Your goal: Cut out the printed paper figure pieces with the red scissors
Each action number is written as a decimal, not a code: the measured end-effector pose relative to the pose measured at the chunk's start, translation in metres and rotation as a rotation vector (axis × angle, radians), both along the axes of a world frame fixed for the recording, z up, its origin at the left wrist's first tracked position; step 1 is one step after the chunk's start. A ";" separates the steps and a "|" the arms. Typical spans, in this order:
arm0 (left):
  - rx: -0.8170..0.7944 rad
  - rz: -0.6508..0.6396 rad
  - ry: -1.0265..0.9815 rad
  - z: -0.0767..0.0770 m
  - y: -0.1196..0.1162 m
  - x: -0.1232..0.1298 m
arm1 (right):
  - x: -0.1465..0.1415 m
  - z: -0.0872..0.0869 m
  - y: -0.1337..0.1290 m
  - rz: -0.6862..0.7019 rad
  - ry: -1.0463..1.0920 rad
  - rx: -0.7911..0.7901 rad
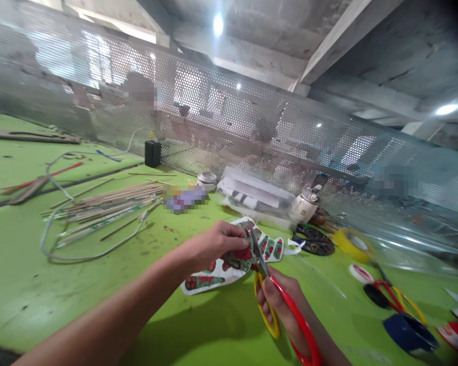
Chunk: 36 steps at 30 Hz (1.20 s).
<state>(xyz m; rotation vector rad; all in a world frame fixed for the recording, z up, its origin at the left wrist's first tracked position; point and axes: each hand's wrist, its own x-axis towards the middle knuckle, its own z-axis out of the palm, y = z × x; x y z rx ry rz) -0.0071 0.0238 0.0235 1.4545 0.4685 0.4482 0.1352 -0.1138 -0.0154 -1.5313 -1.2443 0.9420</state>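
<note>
My left hand pinches a white paper sheet printed with red and green patterned shapes. The sheet hangs just above the green tabletop, its cut edge curving round the shapes. My right hand grips scissors with one red and one yellow handle loop. Their blades are parted and lie at the sheet, close to the fingertips of my left hand. A thin white paper strip curls at the right end of the sheet. Part of the sheet is hidden behind my left hand.
Wooden sticks and a white cable lie at left. At the back are a black box, a plastic-wrapped white pack and a cream bottle. Yellow tape, blue tape and other scissors lie right. A perforated screen stands behind.
</note>
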 end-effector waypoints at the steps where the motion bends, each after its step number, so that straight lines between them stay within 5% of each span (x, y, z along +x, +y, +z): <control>1: -0.005 -0.003 0.000 0.000 0.000 0.000 | 0.000 0.000 0.000 0.001 0.000 -0.002; 10: 0.002 -0.011 0.020 0.006 0.000 -0.003 | 0.002 0.002 -0.004 0.059 0.064 0.004; 17: 0.042 -0.007 0.045 0.003 -0.001 -0.002 | 0.004 -0.001 0.004 -0.115 0.055 0.092; 28: 0.190 -0.238 0.098 -0.007 -0.009 0.002 | 0.011 0.002 0.006 -0.192 0.257 0.357; 36: 0.066 -0.187 -0.012 -0.015 -0.014 0.012 | 0.003 0.009 0.000 -0.184 0.258 0.301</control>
